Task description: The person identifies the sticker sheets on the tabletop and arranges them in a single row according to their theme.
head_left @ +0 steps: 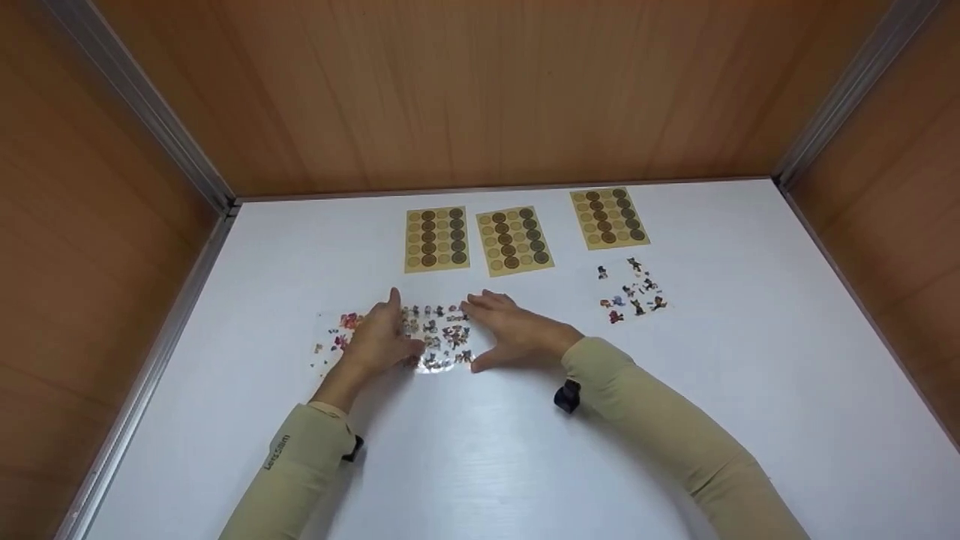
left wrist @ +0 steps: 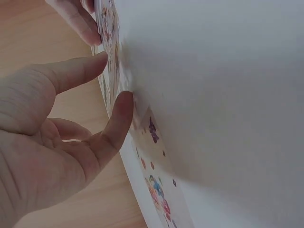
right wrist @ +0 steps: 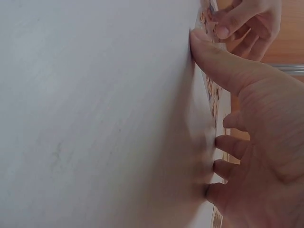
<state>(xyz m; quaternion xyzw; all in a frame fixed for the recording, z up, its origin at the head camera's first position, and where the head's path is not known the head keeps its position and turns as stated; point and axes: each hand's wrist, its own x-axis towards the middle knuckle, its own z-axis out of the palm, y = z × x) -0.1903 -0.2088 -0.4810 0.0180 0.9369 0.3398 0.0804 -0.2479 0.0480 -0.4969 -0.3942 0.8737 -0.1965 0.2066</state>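
Left of the middle clear sheet, the left clear sheet lies on the smooth white counter, bearing small coloured figures and partly covered by the left hand. That grip reaches over the middle sheet's left end, thumb and fingers apart. Directly behind the middle sheet is a matt-looking tan sheet with rows of printed circles. The middle sheet lies between the hands, glossy at its near edge; it is probably light, thin, bendy and slippery, easily creased, best taken by opposite edges. Right of it, the right hand has its grip spread too, thumb by the near right corner. Behind and rightward are two more tan sheets; well to the right, another figured clear sheet.
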